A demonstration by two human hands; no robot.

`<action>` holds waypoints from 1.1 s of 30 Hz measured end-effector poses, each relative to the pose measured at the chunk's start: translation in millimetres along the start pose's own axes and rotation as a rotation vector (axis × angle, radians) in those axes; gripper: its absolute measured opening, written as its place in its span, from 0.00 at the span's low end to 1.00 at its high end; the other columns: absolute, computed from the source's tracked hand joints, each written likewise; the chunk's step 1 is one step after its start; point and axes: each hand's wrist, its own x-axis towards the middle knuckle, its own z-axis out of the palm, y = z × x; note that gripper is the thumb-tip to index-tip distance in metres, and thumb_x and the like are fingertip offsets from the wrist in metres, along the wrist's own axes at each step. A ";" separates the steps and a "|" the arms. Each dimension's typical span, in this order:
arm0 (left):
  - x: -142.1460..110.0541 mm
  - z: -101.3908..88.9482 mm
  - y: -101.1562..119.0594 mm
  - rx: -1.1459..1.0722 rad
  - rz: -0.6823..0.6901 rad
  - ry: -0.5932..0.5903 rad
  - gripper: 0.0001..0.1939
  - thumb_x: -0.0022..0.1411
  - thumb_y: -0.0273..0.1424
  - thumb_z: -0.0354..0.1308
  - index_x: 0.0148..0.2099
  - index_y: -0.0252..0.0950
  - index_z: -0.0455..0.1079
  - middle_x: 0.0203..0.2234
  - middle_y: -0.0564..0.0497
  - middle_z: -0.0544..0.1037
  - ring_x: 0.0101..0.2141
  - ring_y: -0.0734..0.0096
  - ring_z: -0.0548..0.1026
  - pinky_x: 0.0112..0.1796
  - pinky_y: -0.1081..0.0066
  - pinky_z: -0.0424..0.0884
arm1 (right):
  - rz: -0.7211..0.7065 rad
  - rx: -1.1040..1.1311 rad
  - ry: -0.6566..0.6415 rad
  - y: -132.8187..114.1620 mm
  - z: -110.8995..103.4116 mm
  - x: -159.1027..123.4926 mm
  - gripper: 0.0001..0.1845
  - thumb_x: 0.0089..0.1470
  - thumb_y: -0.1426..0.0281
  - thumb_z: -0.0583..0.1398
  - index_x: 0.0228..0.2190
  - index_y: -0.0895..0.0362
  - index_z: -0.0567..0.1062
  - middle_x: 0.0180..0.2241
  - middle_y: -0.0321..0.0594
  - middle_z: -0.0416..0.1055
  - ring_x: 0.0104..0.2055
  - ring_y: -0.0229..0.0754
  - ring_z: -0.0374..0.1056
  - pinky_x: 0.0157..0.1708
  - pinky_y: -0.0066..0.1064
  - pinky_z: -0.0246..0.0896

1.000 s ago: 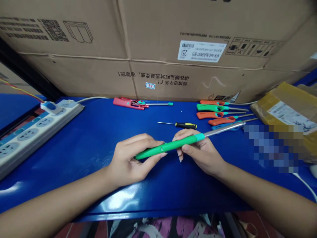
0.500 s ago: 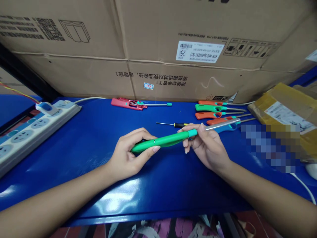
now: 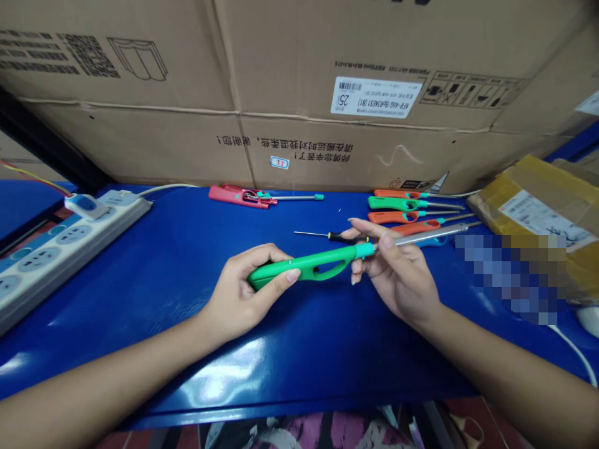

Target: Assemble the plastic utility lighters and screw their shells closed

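Note:
A green long-nosed lighter (image 3: 311,267) with a turquoise collar lies across the middle of the head view. My left hand (image 3: 248,290) is wrapped round the rear of its handle, thumb along the near side. My right hand (image 3: 402,274) pinches the silver metal tube (image 3: 430,234) between thumb and fingers, just beyond the collar. A thin piece shows between collar and tube, partly hidden by my fingers. Behind my right fingertips lies a screwdriver (image 3: 311,234) with a black and yellow handle.
Several orange, green and blue lighters (image 3: 397,217) lie at the back right. Red lighter parts (image 3: 238,196) lie at the back left. A power strip (image 3: 47,249) stands on the left, a yellow-taped package (image 3: 528,212) on the right. A large cardboard box (image 3: 290,75) walls off the back.
The lighter has rolled in my left hand, so its trigger opening now shows. My right hand and the metal tube have shifted slightly to the right, and my right index finger has lifted.

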 end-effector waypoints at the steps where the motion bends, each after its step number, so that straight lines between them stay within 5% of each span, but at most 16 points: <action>1: 0.1 0.1 -0.4 -0.002 -0.009 -0.002 0.08 0.65 0.33 0.61 0.35 0.34 0.74 0.25 0.53 0.73 0.24 0.77 0.67 0.25 0.75 0.62 | 0.018 0.025 -0.012 -0.1 -0.3 0.8 0.18 0.62 0.55 0.60 0.48 0.49 0.80 0.47 0.43 0.78 0.30 0.39 0.72 0.28 0.35 0.74; 7: 1.7 -1.2 -3.5 0.002 0.063 -0.033 0.05 0.63 0.31 0.63 0.37 0.34 0.74 0.28 0.52 0.75 0.26 0.75 0.70 0.26 0.75 0.64 | 0.153 0.067 -0.056 -2.5 -1.2 8.7 0.21 0.62 0.52 0.58 0.38 0.54 0.83 0.37 0.44 0.80 0.28 0.39 0.72 0.31 0.37 0.74; 11: 4.3 -0.7 -6.8 -0.026 -0.067 0.048 0.10 0.63 0.36 0.64 0.36 0.34 0.75 0.26 0.53 0.73 0.23 0.77 0.66 0.23 0.75 0.60 | 0.179 -0.190 -0.018 -2.6 0.9 7.5 0.26 0.64 0.49 0.55 0.32 0.58 0.79 0.25 0.42 0.75 0.23 0.40 0.69 0.25 0.35 0.70; 13: 5.4 0.0 -9.6 -0.074 -0.175 0.106 0.13 0.64 0.41 0.63 0.38 0.35 0.74 0.23 0.55 0.71 0.21 0.78 0.63 0.21 0.76 0.58 | -0.025 -0.556 0.029 -2.5 1.7 3.9 0.20 0.64 0.56 0.58 0.28 0.57 0.78 0.24 0.40 0.73 0.20 0.36 0.64 0.23 0.32 0.67; 15: 5.6 1.7 -13.0 -0.132 -0.265 0.049 0.16 0.64 0.45 0.62 0.39 0.35 0.73 0.19 0.57 0.66 0.19 0.79 0.60 0.19 0.77 0.55 | -0.385 -0.883 -0.005 -2.3 2.1 0.4 0.10 0.62 0.65 0.60 0.36 0.56 0.80 0.35 0.43 0.76 0.30 0.39 0.70 0.32 0.33 0.70; 18: 3.2 8.0 -17.3 -0.190 -0.330 -0.135 0.21 0.68 0.48 0.56 0.49 0.35 0.71 0.19 0.58 0.67 0.18 0.77 0.63 0.20 0.77 0.61 | -0.644 -1.227 -0.253 -0.4 2.5 -1.0 0.20 0.64 0.68 0.58 0.56 0.54 0.73 0.53 0.49 0.73 0.50 0.48 0.70 0.45 0.39 0.71; 20: 0.3 13.9 -18.3 -0.252 -0.310 -0.183 0.24 0.70 0.49 0.53 0.57 0.37 0.67 0.23 0.55 0.71 0.20 0.74 0.69 0.22 0.75 0.68 | -0.694 -1.440 -0.407 2.0 2.3 0.6 0.22 0.66 0.66 0.57 0.60 0.53 0.70 0.52 0.47 0.75 0.45 0.48 0.70 0.39 0.38 0.71; 27: 5.1 11.1 -15.1 -0.201 -0.131 -0.197 0.24 0.73 0.44 0.50 0.65 0.39 0.61 0.40 0.45 0.79 0.31 0.70 0.76 0.32 0.71 0.76 | -0.671 -1.554 -0.372 -1.3 -22.6 19.8 0.21 0.66 0.73 0.54 0.57 0.50 0.74 0.53 0.45 0.76 0.45 0.47 0.70 0.41 0.39 0.71; 30: 18.9 -8.9 -24.9 0.113 -0.061 -0.147 0.21 0.72 0.42 0.50 0.62 0.39 0.65 0.47 0.43 0.80 0.37 0.65 0.78 0.37 0.67 0.77 | -0.432 -1.590 -0.206 -11.6 -56.0 35.4 0.22 0.65 0.74 0.54 0.57 0.51 0.74 0.54 0.46 0.75 0.50 0.50 0.70 0.46 0.44 0.71; 33: 39.5 -37.6 -43.8 0.632 0.039 -0.210 0.22 0.68 0.39 0.52 0.61 0.38 0.66 0.55 0.42 0.75 0.51 0.55 0.75 0.51 0.56 0.74 | -0.312 -1.583 -0.221 -20.0 -96.4 50.3 0.22 0.62 0.76 0.56 0.56 0.54 0.76 0.54 0.49 0.74 0.56 0.52 0.69 0.56 0.47 0.66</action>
